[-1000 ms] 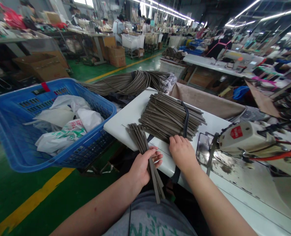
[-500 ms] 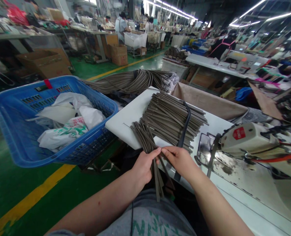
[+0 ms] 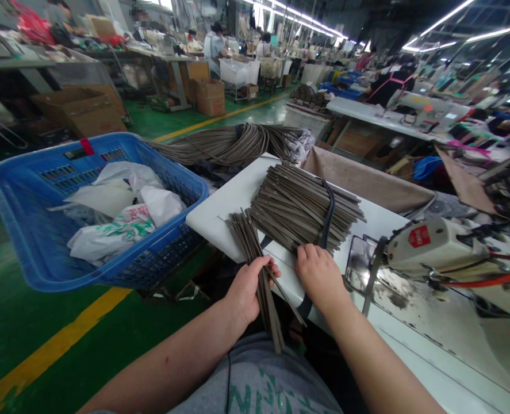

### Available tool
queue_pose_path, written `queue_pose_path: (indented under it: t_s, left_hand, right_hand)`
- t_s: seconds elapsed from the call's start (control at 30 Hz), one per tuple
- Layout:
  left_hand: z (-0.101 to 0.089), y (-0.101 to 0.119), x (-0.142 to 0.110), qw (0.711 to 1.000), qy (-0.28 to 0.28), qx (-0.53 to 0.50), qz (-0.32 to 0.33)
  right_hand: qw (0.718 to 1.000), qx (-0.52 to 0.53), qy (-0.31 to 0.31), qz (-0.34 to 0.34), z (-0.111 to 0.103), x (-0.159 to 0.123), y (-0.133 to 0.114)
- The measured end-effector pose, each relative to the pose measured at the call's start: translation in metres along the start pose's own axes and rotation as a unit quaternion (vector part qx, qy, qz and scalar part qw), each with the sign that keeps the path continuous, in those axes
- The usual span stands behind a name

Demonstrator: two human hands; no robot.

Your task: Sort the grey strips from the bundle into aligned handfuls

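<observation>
My left hand (image 3: 246,287) is closed around a small bunch of grey-brown strips (image 3: 255,259) that fans out over the near corner of the white table (image 3: 220,213). My right hand (image 3: 319,275) rests knuckles up at the near end of the big tied bundle of strips (image 3: 300,204), its fingertips curled onto the strip ends. A dark band (image 3: 328,213) wraps that bundle and trails down off the table edge past my right wrist.
A blue plastic basket (image 3: 34,230) with white bags stands left of the table. A sewing machine (image 3: 440,247) sits at the right. Long grey cords (image 3: 229,144) lie heaped behind the table. Cardboard boxes, other workstations and people fill the background.
Half a second ago my right hand met the left one at the small bunch. It has since moved back right to the end of the big bundle. The left hand kept its grip.
</observation>
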State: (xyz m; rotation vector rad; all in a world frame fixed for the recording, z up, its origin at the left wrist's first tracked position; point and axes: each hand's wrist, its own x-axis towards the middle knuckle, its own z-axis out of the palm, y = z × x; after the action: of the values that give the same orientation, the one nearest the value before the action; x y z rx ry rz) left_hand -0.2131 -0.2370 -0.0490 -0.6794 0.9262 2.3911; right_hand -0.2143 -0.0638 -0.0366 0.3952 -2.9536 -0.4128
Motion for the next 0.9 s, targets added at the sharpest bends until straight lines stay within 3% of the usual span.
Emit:
queue_pose_path:
  t_s: [0.17, 0.27, 0.33, 0.43, 0.53, 0.6, 0.67, 0.83, 0.9]
  left_hand:
    - [0.002, -0.002, -0.002, 1.0, -0.006, -0.022, -0.01]
    - [0.004, 0.0, -0.005, 1.0, -0.011, -0.025, -0.016]
    - [0.004, 0.0, -0.005, 0.999, -0.014, -0.019, -0.022]
    - [0.003, -0.003, -0.003, 1.0, -0.013, -0.008, -0.024]
    - [0.002, -0.007, 0.0, 0.999, -0.044, 0.02, 0.002]
    - [0.001, -0.01, 0.002, 0.997, -0.069, 0.038, 0.014]
    - [0.0, -0.013, 0.004, 0.996, -0.073, 0.047, 0.012]
    - [0.0, -0.016, 0.003, 0.997, -0.059, 0.049, -0.012]
    - [0.0, -0.015, 0.002, 0.997, -0.06, 0.053, -0.018]
  right_hand:
    - [0.998, 0.01, -0.022, 0.053, -0.003, 0.0, -0.005]
    - [0.988, 0.102, -0.057, 0.104, -0.008, 0.002, -0.002]
    - [0.964, 0.208, -0.085, 0.146, -0.012, 0.002, -0.001]
    - [0.889, 0.408, -0.116, 0.172, -0.017, -0.002, 0.0]
    - [0.77, 0.605, -0.129, 0.158, -0.02, -0.009, -0.003]
    - [0.693, 0.691, -0.143, 0.15, -0.023, -0.014, -0.007]
    - [0.65, 0.727, -0.158, 0.155, -0.025, -0.018, -0.012]
    - [0.63, 0.728, -0.192, 0.193, -0.026, -0.021, -0.016]
    - [0.664, 0.695, -0.179, 0.211, -0.024, -0.019, -0.012]
